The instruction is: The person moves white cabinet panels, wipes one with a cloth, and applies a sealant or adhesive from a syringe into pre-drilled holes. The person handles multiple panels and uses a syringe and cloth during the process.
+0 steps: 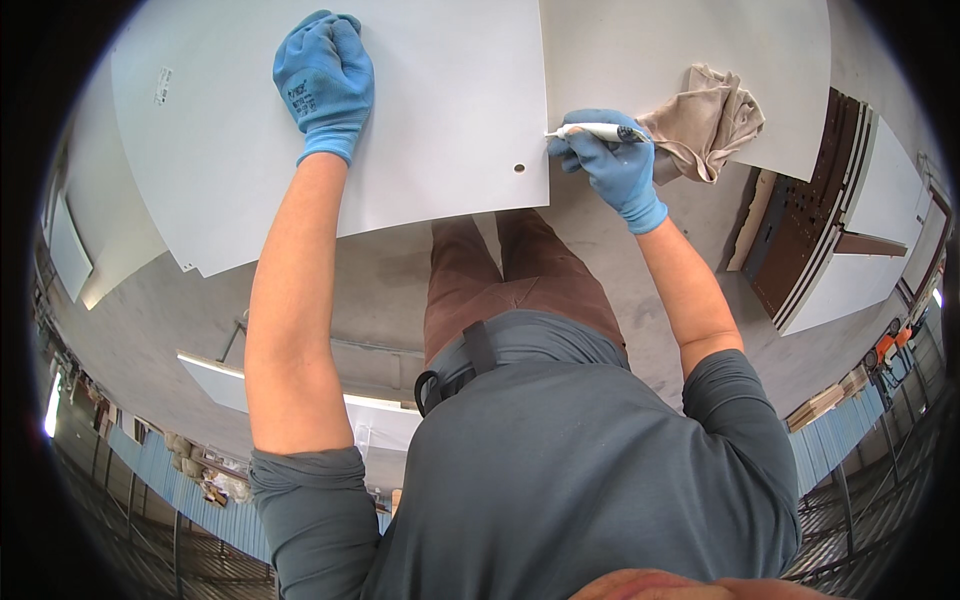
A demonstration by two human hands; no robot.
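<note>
A large light-grey flat panel [440, 120] lies in front of me, with a small round hole [519, 168] near its right corner. Curled into a fist, my left hand [325, 80] in a blue glove rests on the panel; its fingertips are out of sight, so what they hold, if anything, is hidden. My right hand [612, 170], also in a blue glove, grips a white marker pen [600, 130] with a dark end. The pen's tip points left and sits at the panel's right edge. Just right of that hand lies a crumpled beige cloth [710, 125].
Another light panel [690, 40] extends to the right, under the cloth. Farther right stand stacked brown and white panels [820, 220]. A white-edged board [215, 380] is low on the left, behind my arm. The grey floor [380, 290] shows around my legs.
</note>
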